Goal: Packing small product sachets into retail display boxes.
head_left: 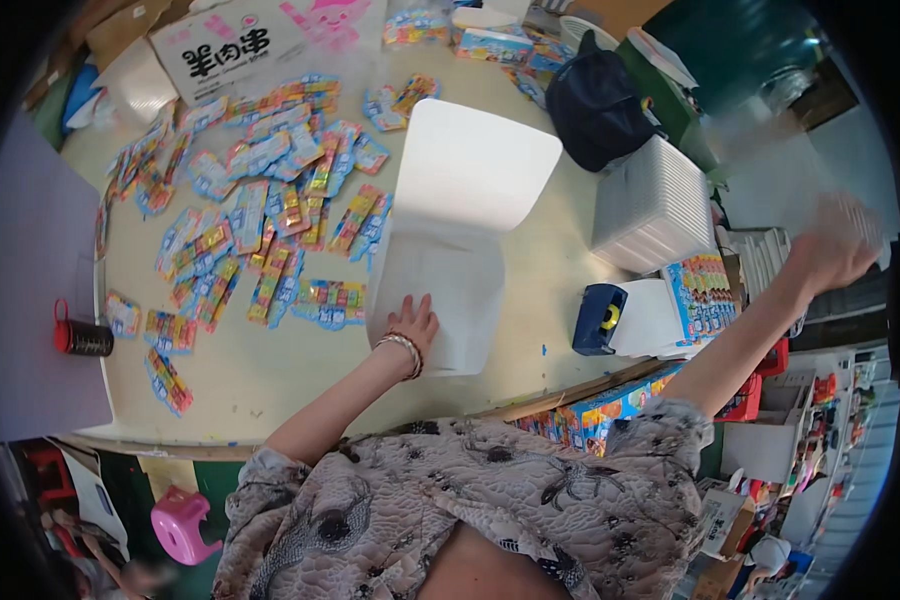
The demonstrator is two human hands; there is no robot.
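Note:
My left hand (410, 332) lies flat with fingers spread on the lower part of a white open box (450, 285), whose lid (480, 165) is folded up and back. Out to the far right, my right hand (838, 245) is raised off the table with its fingers curled. A pale, see-through blur (765, 150) is beside that hand; motion smears it, and I cannot make out what the fingers hold. Many small blue packs of colourful pieces (295, 150) lie scattered left of the box, some touching its left edge.
A stack of clear plastic trays (655, 205) stands right of the box, below a dark cap (600, 105). Nearer are a blue tape dispenser (600, 320) and printed cartons (705, 295). A large white carton (260, 45) sits at the back left. A pink stool (180, 525) is below the table.

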